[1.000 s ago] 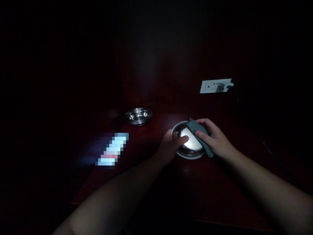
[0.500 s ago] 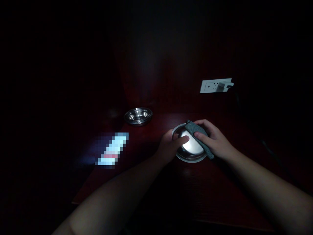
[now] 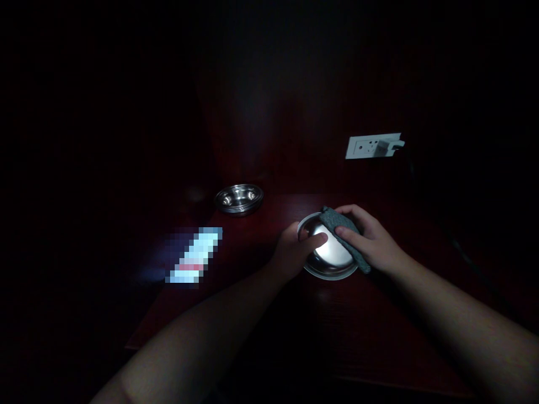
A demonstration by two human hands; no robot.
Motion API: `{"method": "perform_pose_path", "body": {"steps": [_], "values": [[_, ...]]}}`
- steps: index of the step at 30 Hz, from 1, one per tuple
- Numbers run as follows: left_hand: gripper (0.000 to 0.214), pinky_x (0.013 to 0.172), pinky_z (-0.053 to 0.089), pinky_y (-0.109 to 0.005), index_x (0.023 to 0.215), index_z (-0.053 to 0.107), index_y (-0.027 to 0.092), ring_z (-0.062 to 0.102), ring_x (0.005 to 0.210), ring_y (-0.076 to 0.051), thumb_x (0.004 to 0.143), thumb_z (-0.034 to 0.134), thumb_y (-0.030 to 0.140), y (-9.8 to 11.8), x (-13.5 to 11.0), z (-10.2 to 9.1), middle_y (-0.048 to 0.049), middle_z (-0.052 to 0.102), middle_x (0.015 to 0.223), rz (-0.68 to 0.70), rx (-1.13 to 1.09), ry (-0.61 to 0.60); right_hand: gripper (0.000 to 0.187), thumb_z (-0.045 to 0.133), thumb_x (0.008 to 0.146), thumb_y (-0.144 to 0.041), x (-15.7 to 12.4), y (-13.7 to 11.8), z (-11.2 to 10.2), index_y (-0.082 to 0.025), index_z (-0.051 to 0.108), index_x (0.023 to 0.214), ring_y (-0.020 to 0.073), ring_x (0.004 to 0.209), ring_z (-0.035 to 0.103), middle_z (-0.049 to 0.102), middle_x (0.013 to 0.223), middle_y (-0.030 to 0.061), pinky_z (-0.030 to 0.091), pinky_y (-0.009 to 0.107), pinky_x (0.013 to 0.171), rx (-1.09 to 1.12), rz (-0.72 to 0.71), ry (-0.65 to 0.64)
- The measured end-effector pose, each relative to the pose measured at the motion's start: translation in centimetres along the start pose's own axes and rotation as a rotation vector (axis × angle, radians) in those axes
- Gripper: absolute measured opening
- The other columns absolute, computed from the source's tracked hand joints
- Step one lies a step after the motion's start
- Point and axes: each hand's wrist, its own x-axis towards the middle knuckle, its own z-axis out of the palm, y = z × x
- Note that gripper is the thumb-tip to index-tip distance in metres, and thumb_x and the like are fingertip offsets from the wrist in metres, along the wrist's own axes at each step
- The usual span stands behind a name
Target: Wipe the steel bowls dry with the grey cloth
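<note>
A shiny, round metal bowl (image 3: 332, 255) is held over the dark red table, its inside facing me. My left hand (image 3: 295, 252) grips its left rim, the thumb lying over the inside and the fingers hidden behind. On the right side, my right hand (image 3: 364, 235) is closed on a folded grey-green cloth (image 3: 347, 235), which lies over the bowl's right rim. The thumb presses the cloth from the front; most of the other fingers are out of sight behind it. Farther back on the left stands a stack of similar metal bowls (image 3: 239, 199).
A bright, blurred-out rectangular object (image 3: 193, 258) lies at the table's left side. The table (image 3: 269, 331) is dark red wood with its front edge near my forearms. On the wall behind, a white socket plate (image 3: 366, 147) holds a plug, and a dim cable runs down the right.
Both hands, the bowl and the cloth keep nearly the same pose. The whole view has shifted very slightly.
</note>
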Motion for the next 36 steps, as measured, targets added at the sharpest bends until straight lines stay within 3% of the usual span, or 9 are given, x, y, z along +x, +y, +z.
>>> {"method": "perform_pose_path", "body": {"steps": [14, 19, 23, 26, 29, 36], "values": [[0.041, 0.071, 0.045, -0.030, 0.098, 0.064, 0.015, 0.062, 0.075, -0.017, 0.064, 0.079, 0.032, 0.1, 0.1, -0.7, -0.0039, 0.067, 0.085, -0.049, -0.087, -0.131, 0.031, 0.070, 0.075, -0.043, -0.1, -0.8, 0.4, -0.023, 0.059, 0.095, 0.0192, 0.069, 0.057, 0.062, 0.081, 0.0021, 0.047, 0.031, 0.059, 0.049, 0.010, 0.003], [0.043, 0.079, 0.046, -0.034, 0.105, 0.065, 0.014, 0.064, 0.086, -0.022, 0.069, 0.072, 0.036, 0.2, 0.1, -1.0, -0.0084, 0.069, 0.093, -0.051, -0.271, -0.091, 0.033, 0.070, 0.073, -0.047, 0.0, -0.3, 1.2, -0.023, 0.058, 0.091, 0.0191, 0.064, 0.059, 0.064, 0.077, 0.0015, 0.047, 0.031, 0.054, 0.183, 0.088, 0.138], [0.048, 0.088, 0.048, -0.038, 0.117, 0.061, 0.017, 0.060, 0.110, -0.028, 0.077, 0.062, 0.044, 0.4, -0.2, -1.1, -0.0127, 0.064, 0.121, -0.112, -0.394, -0.225, 0.036, 0.071, 0.072, -0.052, 0.4, 0.4, 1.3, -0.023, 0.059, 0.090, 0.0188, 0.063, 0.060, 0.065, 0.077, 0.0013, 0.049, 0.030, 0.054, 0.277, 0.134, 0.340], [0.062, 0.084, 0.050, -0.038, 0.128, 0.052, 0.024, 0.059, 0.114, -0.029, 0.070, 0.072, 0.033, 0.1, -0.4, -1.2, -0.0113, 0.055, 0.135, -0.153, -0.290, -0.287, 0.037, 0.069, 0.074, -0.053, 0.6, 0.7, 1.3, -0.022, 0.059, 0.090, 0.0185, 0.067, 0.061, 0.064, 0.078, 0.0022, 0.050, 0.030, 0.059, 0.329, 0.167, 0.444], [0.069, 0.082, 0.052, -0.041, 0.131, 0.047, 0.025, 0.058, 0.114, -0.031, 0.069, 0.075, 0.032, -0.3, -0.4, -1.3, -0.0126, 0.052, 0.138, -0.150, -0.235, -0.246, 0.037, 0.067, 0.076, -0.055, 0.7, 1.0, 1.5, -0.022, 0.058, 0.091, 0.0187, 0.070, 0.060, 0.064, 0.080, 0.0029, 0.051, 0.030, 0.062, 0.290, 0.161, 0.386], [0.070, 0.087, 0.051, -0.041, 0.127, 0.050, 0.020, 0.059, 0.113, -0.030, 0.064, 0.079, 0.032, -0.1, -0.3, -1.2, -0.0132, 0.060, 0.128, -0.094, -0.197, -0.161, 0.037, 0.060, 0.080, -0.057, 0.5, 1.3, 1.6, -0.023, 0.055, 0.095, 0.0196, 0.081, 0.060, 0.063, 0.089, 0.0032, 0.050, 0.031, 0.070, 0.115, 0.095, 0.267]]}}
